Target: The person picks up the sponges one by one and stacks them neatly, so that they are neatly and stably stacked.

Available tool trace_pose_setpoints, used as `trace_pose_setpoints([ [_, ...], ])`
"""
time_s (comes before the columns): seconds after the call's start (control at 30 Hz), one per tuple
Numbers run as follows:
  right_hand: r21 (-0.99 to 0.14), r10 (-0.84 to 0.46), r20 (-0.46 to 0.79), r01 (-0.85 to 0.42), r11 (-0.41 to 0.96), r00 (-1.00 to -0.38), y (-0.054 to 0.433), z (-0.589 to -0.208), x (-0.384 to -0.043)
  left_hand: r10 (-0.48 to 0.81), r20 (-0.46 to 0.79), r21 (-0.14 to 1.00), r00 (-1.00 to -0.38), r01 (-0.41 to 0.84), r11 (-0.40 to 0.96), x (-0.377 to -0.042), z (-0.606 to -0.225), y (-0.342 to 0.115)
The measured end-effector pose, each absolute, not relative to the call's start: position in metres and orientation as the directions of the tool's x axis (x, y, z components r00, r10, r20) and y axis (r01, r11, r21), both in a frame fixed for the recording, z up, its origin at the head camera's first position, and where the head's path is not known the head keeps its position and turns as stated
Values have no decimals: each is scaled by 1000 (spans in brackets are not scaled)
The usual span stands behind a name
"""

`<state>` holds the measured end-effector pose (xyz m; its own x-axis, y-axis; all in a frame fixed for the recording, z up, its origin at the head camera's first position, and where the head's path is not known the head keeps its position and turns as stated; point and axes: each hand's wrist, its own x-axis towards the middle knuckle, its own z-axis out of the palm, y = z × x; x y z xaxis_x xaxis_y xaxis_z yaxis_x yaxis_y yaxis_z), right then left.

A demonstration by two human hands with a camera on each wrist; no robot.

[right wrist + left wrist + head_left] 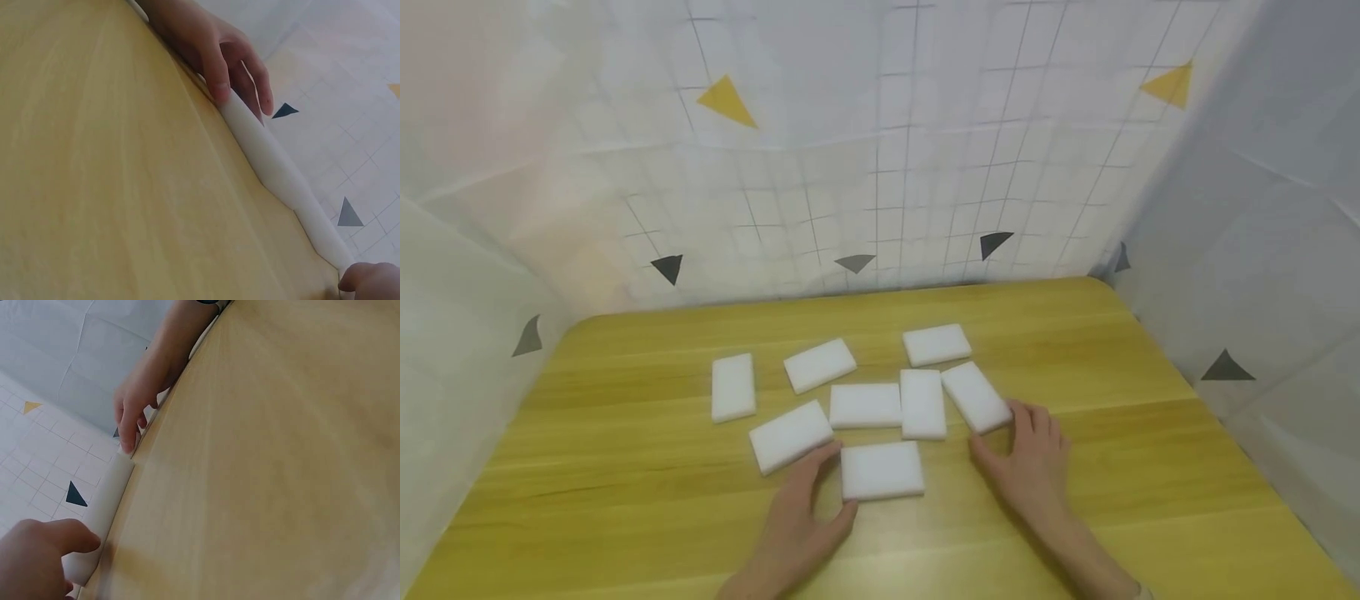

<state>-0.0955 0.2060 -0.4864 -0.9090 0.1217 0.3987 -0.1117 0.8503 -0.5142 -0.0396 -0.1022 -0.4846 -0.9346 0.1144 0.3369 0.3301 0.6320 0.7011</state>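
Observation:
Several flat white rectangular blocks lie spread over the wooden table [647, 467]. My left hand [801, 512] pinches the left end of the front block [882, 471], with a fingertip at its far corner and the thumb at its near corner. My right hand [1033, 458] holds the right end of a slanted block [976, 396] between thumb and fingers. In the left wrist view, my left thumb [78, 536] overlaps the end of a white block. Low against the blocks, both hands [212, 50] show in the right wrist view.
Between the two held blocks stand an upright-lying block [922, 404] and a sideways one [865, 406]. Another block [792, 437] lies beside my left fingers. Farther back are more blocks [937, 344]. A white grid-patterned sheet [850, 167] hangs behind the table.

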Motion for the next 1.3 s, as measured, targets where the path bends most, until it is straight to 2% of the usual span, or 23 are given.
trace_pose_setpoints([
  [0.4,-638,203,392,-106,763,-897,208,-489,-98,114,305,717,-946,307,626,-40,-486,-103],
  [1.03,-737,239,314,-77,672,-919,205,-477,-95,119,320,713,-940,322,623,-41,-486,-103],
  [1.3,-737,215,389,-162,657,-896,205,-478,-95,122,336,704,-934,335,626,-41,-487,-103],
])
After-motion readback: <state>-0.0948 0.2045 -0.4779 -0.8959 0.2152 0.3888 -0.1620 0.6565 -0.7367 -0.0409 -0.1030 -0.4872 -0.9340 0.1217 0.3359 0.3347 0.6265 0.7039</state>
